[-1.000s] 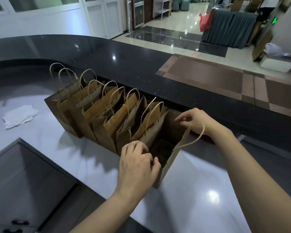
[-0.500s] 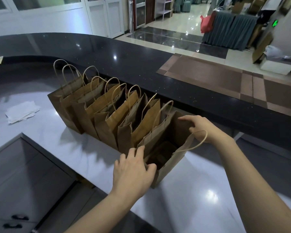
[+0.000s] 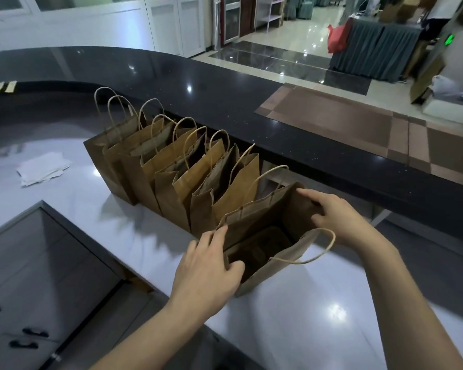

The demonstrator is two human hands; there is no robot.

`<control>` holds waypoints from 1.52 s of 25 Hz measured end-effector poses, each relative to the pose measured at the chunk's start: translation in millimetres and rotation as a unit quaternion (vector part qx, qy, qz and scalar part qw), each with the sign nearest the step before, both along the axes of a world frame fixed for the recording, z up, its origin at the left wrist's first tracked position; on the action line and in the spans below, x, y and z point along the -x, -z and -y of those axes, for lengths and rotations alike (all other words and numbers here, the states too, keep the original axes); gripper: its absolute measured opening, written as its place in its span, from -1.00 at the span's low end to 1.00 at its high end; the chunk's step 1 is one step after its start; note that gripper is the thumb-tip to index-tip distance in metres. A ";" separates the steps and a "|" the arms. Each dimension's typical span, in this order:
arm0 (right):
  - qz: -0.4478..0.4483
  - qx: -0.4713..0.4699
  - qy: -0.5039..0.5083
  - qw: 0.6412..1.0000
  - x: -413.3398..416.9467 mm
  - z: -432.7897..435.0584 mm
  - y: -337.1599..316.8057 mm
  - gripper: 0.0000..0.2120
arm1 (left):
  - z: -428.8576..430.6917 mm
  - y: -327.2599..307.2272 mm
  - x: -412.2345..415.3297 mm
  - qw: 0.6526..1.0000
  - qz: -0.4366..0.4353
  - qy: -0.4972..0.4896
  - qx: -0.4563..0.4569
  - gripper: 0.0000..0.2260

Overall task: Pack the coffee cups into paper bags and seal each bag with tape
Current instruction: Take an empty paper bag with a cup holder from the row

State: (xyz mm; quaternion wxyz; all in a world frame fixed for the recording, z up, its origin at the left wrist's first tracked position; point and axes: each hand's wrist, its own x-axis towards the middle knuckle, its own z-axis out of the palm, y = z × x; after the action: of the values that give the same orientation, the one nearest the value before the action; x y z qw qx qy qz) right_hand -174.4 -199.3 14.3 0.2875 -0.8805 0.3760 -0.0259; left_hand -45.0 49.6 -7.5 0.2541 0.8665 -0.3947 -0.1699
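Several brown paper bags (image 3: pixel 171 166) with twisted handles stand in a row on the white counter (image 3: pixel 318 316). The nearest bag (image 3: pixel 275 265) is spread open; its dark inside shows only a flat bottom, and I see no cup in it. My left hand (image 3: pixel 209 271) holds the near left edge of its mouth, thumb inside the rim. My right hand (image 3: pixel 337 214) grips the far right edge, fingers over the rim. One handle loops out on the right. No cups or tape are in view.
A raised black countertop ledge (image 3: pixel 278 124) runs right behind the bags. A small stack of white paper (image 3: pixel 42 168) lies at the left of the counter. A lower grey cabinet with dark drawer handles (image 3: pixel 27 337) sits at the near left.
Both hands have pulled the nearest bag's mouth wider open; my right hand slid to the bag's far right edge, and my left hand opened from a pinch to a spread grip.
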 end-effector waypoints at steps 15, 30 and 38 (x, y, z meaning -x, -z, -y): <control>0.016 -0.042 -0.033 0.998 18.4 -56.7 -18.3 -0.36 | -59.6 -17.3 -8.7 0.991 -0.114 -0.038 0.059 -0.32; 0.000 -0.055 -0.180 0.982 -61.7 -124.5 -28.7 -0.35 | -146.6 -26.9 -51.6 0.969 -0.122 -0.195 0.093 -0.39; 0.008 -0.045 -0.246 0.968 -107.2 -158.0 -34.0 -0.35 | -186.0 -28.9 -73.0 0.957 -0.116 -0.244 0.108 -0.40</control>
State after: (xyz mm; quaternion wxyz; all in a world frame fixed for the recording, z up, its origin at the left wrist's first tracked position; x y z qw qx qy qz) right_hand -67.2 -41.3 48.4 0.3271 -0.9319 0.1467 0.0557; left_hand 27.9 235.6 21.4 0.4237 0.8782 -0.1554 -0.1586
